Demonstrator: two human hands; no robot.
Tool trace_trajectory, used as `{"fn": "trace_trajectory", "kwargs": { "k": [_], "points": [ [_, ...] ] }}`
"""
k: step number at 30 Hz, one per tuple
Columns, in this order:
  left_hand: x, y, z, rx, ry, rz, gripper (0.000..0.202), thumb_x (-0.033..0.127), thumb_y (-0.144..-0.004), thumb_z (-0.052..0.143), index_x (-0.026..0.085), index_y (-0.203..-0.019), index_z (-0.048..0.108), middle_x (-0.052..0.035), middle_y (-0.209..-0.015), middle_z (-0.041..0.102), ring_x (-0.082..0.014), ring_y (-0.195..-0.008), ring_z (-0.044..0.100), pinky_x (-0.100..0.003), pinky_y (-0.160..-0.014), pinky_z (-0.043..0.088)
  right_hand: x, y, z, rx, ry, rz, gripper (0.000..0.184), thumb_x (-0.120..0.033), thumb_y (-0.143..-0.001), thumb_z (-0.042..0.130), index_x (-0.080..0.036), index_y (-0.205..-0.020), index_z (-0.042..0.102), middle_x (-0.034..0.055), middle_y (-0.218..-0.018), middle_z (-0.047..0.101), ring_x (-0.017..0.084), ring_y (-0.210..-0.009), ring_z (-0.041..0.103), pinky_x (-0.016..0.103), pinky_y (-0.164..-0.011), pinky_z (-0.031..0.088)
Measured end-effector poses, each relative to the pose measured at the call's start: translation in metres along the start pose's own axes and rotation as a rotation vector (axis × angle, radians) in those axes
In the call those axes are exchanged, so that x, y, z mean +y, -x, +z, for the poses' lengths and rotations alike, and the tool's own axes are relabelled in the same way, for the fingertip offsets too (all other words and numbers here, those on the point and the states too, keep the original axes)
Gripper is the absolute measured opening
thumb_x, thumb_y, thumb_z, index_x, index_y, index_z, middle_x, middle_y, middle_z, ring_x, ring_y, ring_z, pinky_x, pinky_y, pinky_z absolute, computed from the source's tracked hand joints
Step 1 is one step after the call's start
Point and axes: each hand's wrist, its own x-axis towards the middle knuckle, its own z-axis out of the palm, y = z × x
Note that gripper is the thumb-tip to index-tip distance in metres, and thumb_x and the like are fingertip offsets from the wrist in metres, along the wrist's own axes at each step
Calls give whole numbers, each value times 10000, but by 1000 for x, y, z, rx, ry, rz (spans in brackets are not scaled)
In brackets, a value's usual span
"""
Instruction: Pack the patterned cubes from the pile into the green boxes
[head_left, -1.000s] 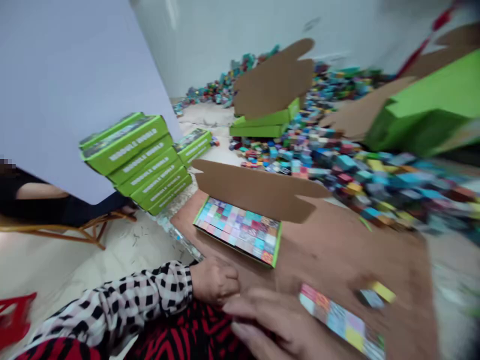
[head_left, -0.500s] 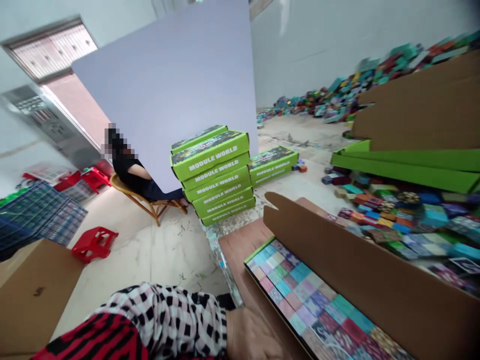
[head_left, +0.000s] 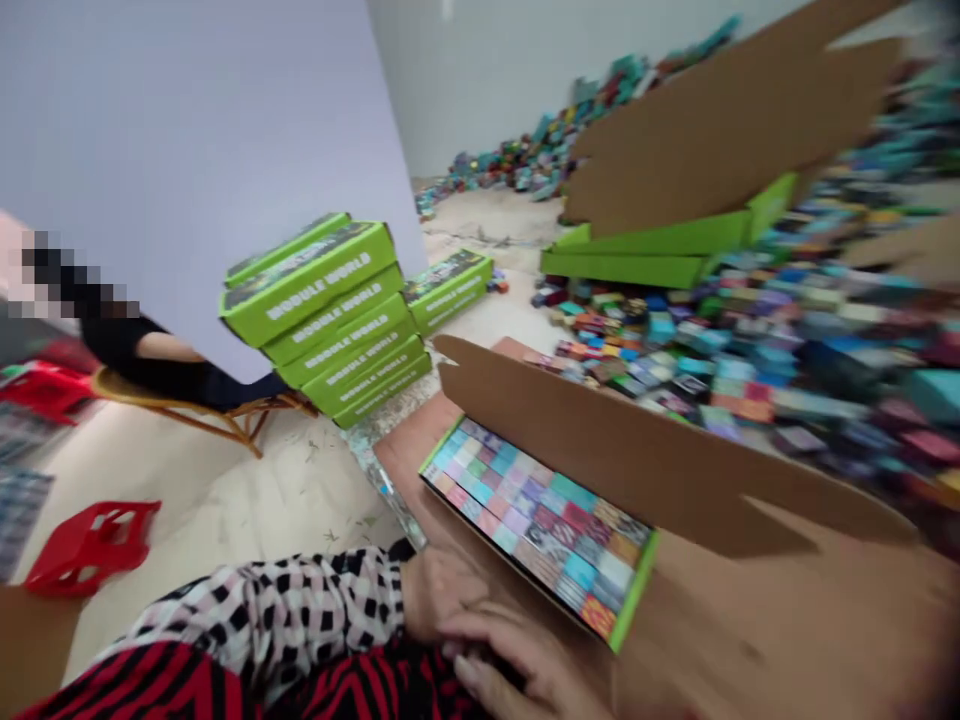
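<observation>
**Open green box point(head_left: 634, 598) set slantwise on the counter point(head_left: 712, 635)**

A heap of loose blocks point(head_left: 739, 385) spreads behind the counter, whose brown top reaches from the stack of lettered boxes point(head_left: 337, 340) toward the near right. The open box rests on this top, ahead of the hands and to their right. Its long axis slants from far left to near right, so a long side, not an end, faces the hands; the cardboard lid point(head_left: 600, 440) stands raised along the opposite long side.

The left hand point(head_left: 439, 590) lies near the box's far-left half, the right hand point(head_left: 529, 645) near its near-right half. Neither appears to touch the box, and I cannot tell which is nearer. The left hand is loosely curled, its palm hidden; the right, blurred, has fingers stretched and slightly bent, overlapping the left in view. Whether either grips anything cannot be told. Smallest are the patterned blocks point(head_left: 525, 505) packed in rows inside the box.
</observation>
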Motion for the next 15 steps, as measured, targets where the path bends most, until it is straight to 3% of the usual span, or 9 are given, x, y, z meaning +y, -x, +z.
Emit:
{"fn": "trace_trajectory", "kwargs": {
  "k": [4,10,15],
  "points": [
    [1,5,-11,149,170,35,415,378,-944,291,223,-614,490,2,-477,477,-127,-425,496,-270,-436,420,-22,-3,-1,63,-36,-7,250,-331,-903,524,-207,-1040,692,49,-993,712,152,-946,645,307,-886,502],
    [-1,0,-29,259,268,99,369,294,-957,294,204,-648,474,3,-522,473,-120,-463,498,-263,-456,412,-35,-2,6,58,61,-79,199,-214,-875,563,-182,-1031,682,33,-1024,699,125,-994,613,281,-931,469],
    [3,-7,-39,313,185,171,324,251,-935,387,210,-629,486,9,-546,464,-133,-494,460,-285,-466,361,-71,30,-3,124,197,0,237,-201,-909,521,-232,-1092,669,18,-1070,681,117,-994,613,262,-902,480]
  ]
}}
